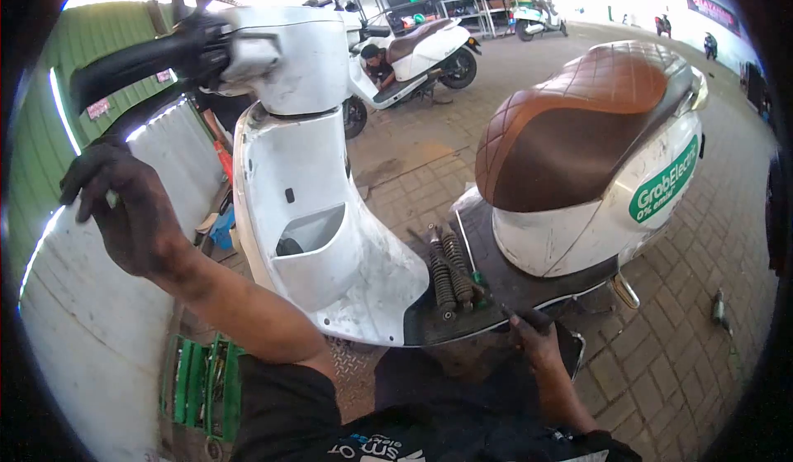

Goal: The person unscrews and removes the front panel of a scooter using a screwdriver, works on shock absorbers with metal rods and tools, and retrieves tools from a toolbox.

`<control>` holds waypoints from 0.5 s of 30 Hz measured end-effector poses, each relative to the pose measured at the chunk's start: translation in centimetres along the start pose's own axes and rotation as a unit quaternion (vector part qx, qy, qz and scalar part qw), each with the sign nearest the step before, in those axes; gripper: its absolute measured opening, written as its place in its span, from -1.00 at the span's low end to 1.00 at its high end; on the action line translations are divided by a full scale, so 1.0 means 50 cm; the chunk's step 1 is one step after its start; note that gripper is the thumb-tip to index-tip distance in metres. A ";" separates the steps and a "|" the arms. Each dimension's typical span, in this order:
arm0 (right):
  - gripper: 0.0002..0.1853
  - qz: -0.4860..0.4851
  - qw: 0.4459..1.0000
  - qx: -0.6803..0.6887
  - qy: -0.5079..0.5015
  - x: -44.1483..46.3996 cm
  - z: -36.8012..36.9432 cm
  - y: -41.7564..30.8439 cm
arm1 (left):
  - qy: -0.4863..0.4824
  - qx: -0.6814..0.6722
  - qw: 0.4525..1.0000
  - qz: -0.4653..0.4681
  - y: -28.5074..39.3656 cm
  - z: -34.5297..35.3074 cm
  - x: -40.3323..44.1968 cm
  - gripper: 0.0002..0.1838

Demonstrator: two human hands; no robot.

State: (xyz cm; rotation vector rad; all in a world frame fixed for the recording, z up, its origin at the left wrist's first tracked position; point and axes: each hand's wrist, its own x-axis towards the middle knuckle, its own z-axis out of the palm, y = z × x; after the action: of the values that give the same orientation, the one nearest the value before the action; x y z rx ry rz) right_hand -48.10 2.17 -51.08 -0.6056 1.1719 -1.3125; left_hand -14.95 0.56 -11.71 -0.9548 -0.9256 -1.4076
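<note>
My left hand [124, 206], dark with grime, is raised at the left, below the handlebar grip [132, 65] of a white scooter [306, 164]. Its fingers are bent and parted, and nothing shows in them. Low by the footboard's near edge, my right hand [535, 338] has its fingers curled beside the end of a thin dark tool; whether it grips the tool is unclear. Two coil-spring shock absorbers [450, 273] lie side by side on the black footboard [425, 326]. A green-handled tool [477, 278] is next to them.
A green toolbox [202, 383] stands open on the ground at lower left. Beyond the scooter, a person [380, 69] crouches by another white scooter [421, 53]. A metal shelf [454, 3] is behind. A bottle-like object [720, 309] lies on the paving at right.
</note>
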 end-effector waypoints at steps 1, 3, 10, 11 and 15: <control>-0.46 -0.023 0.999 0.002 -0.037 0.022 -0.001 0.003 | 0.008 0.007 1.000 -0.006 0.020 -0.008 0.021 -0.86; -0.46 -0.034 0.998 0.013 -0.045 0.050 0.028 -0.028 | 0.092 0.140 0.978 0.127 0.053 -0.020 0.056 -0.79; -0.48 -0.034 0.984 0.119 -0.131 0.239 0.179 -0.067 | 0.177 0.471 0.848 0.169 0.237 -0.078 0.121 -0.31; -0.51 -0.030 0.976 0.165 -0.141 0.266 0.207 -0.062 | 0.163 0.490 0.827 0.223 0.242 -0.088 0.130 -0.29; -0.54 -0.041 0.947 0.245 -0.205 0.327 0.302 -0.101 | 0.160 0.486 0.843 0.167 0.407 -0.083 0.186 -0.38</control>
State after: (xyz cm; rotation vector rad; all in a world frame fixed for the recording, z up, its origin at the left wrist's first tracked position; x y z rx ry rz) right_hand -39.05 -18.25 -46.34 -0.5278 0.4575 -1.3980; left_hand 4.97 -7.61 -4.32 -0.0787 -0.9815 -0.6001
